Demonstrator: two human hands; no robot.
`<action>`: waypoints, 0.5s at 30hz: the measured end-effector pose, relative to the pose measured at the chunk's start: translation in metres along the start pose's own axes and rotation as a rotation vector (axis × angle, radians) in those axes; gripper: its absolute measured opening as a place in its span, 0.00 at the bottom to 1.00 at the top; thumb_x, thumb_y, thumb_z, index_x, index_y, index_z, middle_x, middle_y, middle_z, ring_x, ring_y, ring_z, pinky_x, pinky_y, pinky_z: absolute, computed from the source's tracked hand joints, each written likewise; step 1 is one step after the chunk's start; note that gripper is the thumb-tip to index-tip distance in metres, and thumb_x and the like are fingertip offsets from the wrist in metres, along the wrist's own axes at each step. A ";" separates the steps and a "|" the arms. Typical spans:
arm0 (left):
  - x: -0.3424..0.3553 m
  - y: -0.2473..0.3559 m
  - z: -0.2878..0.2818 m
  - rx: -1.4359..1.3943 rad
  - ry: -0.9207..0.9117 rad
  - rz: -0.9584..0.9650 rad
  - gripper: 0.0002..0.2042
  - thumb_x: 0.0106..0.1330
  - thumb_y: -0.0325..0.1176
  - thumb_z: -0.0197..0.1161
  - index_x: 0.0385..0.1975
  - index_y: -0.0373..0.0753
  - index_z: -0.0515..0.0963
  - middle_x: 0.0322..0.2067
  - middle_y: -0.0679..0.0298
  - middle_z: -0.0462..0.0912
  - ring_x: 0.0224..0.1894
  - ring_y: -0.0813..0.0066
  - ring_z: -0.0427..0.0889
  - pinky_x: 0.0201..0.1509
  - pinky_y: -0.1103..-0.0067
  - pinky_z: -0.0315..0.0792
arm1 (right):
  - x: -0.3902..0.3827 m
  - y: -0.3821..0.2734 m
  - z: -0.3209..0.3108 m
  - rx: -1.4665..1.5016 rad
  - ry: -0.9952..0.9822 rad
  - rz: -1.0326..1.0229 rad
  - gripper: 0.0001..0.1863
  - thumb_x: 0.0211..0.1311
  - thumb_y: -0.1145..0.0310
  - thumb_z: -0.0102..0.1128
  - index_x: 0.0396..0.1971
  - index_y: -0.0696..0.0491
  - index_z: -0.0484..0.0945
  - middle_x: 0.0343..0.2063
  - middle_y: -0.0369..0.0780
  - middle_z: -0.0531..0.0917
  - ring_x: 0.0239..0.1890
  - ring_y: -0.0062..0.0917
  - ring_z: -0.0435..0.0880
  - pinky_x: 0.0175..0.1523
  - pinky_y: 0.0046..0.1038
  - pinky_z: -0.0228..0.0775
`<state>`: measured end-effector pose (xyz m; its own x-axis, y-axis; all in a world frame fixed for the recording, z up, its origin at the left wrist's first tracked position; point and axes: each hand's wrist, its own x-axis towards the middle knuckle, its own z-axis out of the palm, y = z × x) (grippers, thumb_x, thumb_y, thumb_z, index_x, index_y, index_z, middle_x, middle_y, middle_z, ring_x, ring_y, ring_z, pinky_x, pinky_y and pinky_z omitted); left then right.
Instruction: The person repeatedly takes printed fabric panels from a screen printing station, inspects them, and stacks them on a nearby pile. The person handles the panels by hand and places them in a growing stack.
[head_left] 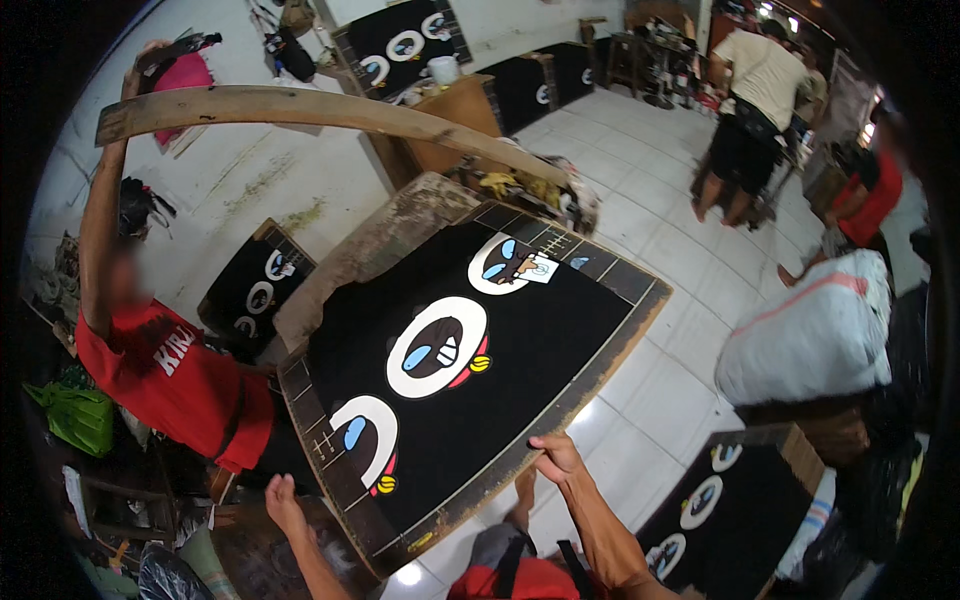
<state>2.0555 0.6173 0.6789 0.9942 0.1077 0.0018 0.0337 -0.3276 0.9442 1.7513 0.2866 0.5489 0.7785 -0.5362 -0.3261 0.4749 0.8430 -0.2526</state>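
Right hand on the near edge of a black-covered board (530, 380).
The board fills the centre of the frame, bearing three white-ringed prints (437, 347). The right hand (560, 458) has its grip closed, thumb over the rim, probably to steady the board without touching the prints. The left hand (287, 508), lower left, is loosely open, holding nothing. Three similar boards, three prints each, show: lower-right board (735, 510), left board (258, 292), top board (405, 46).

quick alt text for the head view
The wearer's right hand grips the near edge of a board carrying black fabric printed with three cartoon faces; the left hand is beside it. At left, a person in red raises an arm behind a long wooden bar.
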 end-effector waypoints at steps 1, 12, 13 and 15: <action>-0.013 0.011 -0.001 0.009 -0.083 0.064 0.19 0.59 0.33 0.63 0.48 0.31 0.71 0.41 0.63 0.77 0.41 0.80 0.74 0.43 0.84 0.66 | -0.042 -0.006 -0.008 -0.001 0.000 -0.029 0.17 0.46 0.86 0.58 0.40 0.60 0.75 0.36 0.44 0.80 0.40 0.34 0.81 0.50 0.39 0.72; -0.168 0.206 0.149 -0.061 -0.916 0.669 0.17 0.58 0.29 0.64 0.45 0.30 0.73 0.40 0.61 0.78 0.42 0.76 0.77 0.49 0.81 0.70 | -0.376 -0.022 -0.028 0.079 0.084 -0.379 0.21 0.40 0.87 0.59 0.38 0.53 0.78 0.33 0.39 0.81 0.37 0.33 0.81 0.49 0.39 0.72; -0.181 0.231 0.171 -0.072 -0.974 0.728 0.17 0.58 0.30 0.64 0.45 0.31 0.73 0.39 0.62 0.78 0.42 0.75 0.77 0.49 0.81 0.70 | -0.389 -0.023 -0.026 0.072 0.031 -0.451 0.21 0.40 0.88 0.58 0.38 0.53 0.78 0.33 0.39 0.81 0.38 0.33 0.81 0.49 0.40 0.72; -0.212 0.280 0.206 -0.179 -1.096 0.882 0.17 0.57 0.32 0.65 0.44 0.31 0.73 0.37 0.63 0.77 0.41 0.77 0.75 0.48 0.81 0.69 | -0.419 -0.026 -0.025 0.083 -0.059 -0.537 0.22 0.40 0.90 0.56 0.38 0.54 0.78 0.36 0.39 0.81 0.41 0.33 0.81 0.49 0.39 0.73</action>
<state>1.8751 0.3090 0.8751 0.2592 -0.8651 0.4294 -0.5611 0.2270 0.7960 1.4025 0.4886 0.6693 0.4383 -0.8908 -0.1194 0.8408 0.4534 -0.2958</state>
